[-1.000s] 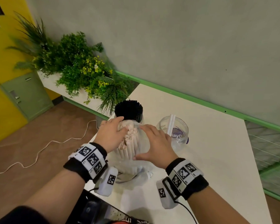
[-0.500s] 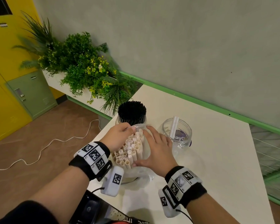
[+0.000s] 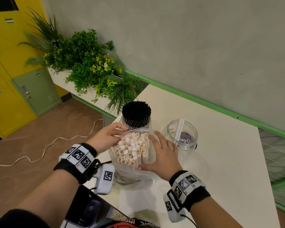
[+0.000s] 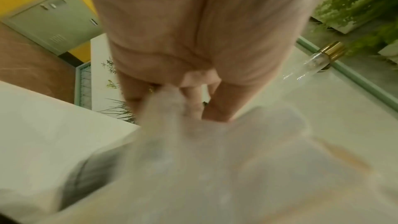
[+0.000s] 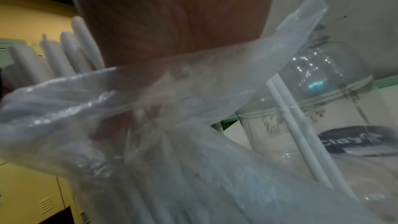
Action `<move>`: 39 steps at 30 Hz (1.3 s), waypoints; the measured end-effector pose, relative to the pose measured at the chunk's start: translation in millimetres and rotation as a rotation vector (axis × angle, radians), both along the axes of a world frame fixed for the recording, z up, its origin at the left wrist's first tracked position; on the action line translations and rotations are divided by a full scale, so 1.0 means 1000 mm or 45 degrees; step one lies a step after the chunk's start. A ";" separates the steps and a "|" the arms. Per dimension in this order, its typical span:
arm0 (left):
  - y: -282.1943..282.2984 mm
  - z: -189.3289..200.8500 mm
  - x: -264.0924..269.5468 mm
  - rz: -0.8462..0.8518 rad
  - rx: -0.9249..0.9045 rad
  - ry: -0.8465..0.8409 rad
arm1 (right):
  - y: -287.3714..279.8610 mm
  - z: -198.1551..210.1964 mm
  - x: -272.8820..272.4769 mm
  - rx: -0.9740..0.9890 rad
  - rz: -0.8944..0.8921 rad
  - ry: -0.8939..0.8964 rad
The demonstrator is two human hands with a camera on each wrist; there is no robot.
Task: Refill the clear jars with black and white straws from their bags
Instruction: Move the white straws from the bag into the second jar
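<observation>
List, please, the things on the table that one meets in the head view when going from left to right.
left hand → bag of white straws → right hand → clear jar with two white straws. The jar of black straws stands behind the bag, so I leave it out.

1. The bag of straws (image 3: 133, 151) stands at frame centre on the table (image 3: 220, 162).
2. The full jar (image 3: 136, 116) sits directly above it.
3. The near-empty jar (image 3: 182, 134) sits right of both.
4. The planter (image 3: 82, 63) occupies the upper left.
</observation>
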State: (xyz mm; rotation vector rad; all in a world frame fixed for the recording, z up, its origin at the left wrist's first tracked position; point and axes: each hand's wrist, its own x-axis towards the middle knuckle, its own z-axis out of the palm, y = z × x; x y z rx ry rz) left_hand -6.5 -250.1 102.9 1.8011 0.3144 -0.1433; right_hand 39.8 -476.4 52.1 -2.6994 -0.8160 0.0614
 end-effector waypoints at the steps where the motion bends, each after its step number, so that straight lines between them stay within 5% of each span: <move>1: 0.002 -0.003 -0.003 -0.012 0.058 -0.025 | 0.000 -0.001 0.000 -0.001 -0.008 -0.004; 5: 0.003 -0.018 -0.011 0.004 0.565 -0.019 | 0.000 -0.006 0.000 -0.030 -0.022 -0.024; 10: 0.002 -0.020 -0.020 -0.039 0.214 0.196 | -0.003 -0.012 0.003 -0.096 -0.003 -0.016; 16: -0.003 -0.060 -0.020 0.087 0.426 0.083 | -0.004 -0.026 -0.004 0.167 0.060 -0.106; 22: -0.012 -0.079 -0.021 0.115 0.564 0.181 | -0.004 -0.029 -0.001 -0.013 0.032 -0.048; 24: -0.009 -0.064 -0.021 0.275 0.495 0.063 | -0.005 -0.030 0.000 -0.050 0.026 -0.045; 26: -0.011 -0.035 -0.022 0.466 0.349 -0.289 | -0.007 -0.032 0.001 -0.057 0.024 -0.051; 28: -0.022 0.000 -0.023 0.263 0.505 -0.609 | -0.008 -0.033 0.001 -0.069 0.040 -0.037; 32: -0.058 0.015 -0.011 -0.491 1.404 -0.760 | -0.006 -0.034 0.000 -0.009 0.081 -0.060; 35: -0.057 -0.001 0.000 -0.569 1.499 -0.605 | -0.013 -0.033 -0.002 0.167 0.155 -0.167; 39: -0.047 -0.006 0.009 -0.490 1.463 -0.674 | -0.029 -0.026 -0.006 0.142 0.466 -0.445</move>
